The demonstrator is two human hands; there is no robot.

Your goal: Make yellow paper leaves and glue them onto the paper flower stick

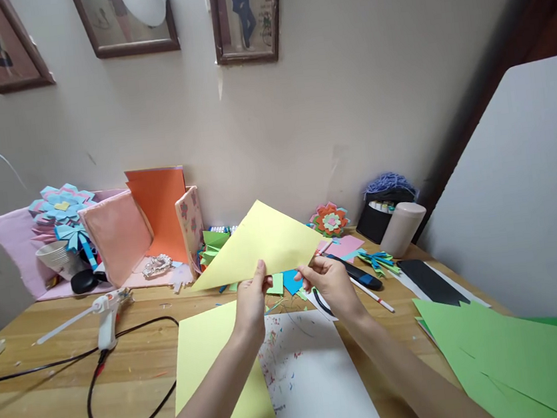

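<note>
A yellow sheet of paper (262,241), folded into a triangle, is held up above the table between my two hands. My left hand (254,292) pinches its lower edge near the middle, thumb on the near face. At the right end of that edge, my right hand (331,282) is closed on the paper with thumb and fingers. Below my left arm lies another yellow sheet (210,364), flat on the table. Partly under it is a large white sheet (322,378) marked with colored specks.
A white glue gun (107,319) with a black cord stands at left. Green sheets (526,355) lie at right. Along the wall are a pink fabric organizer (115,237), an orange paper flower (330,220), a black holder (374,221) and a pale cylinder (404,228).
</note>
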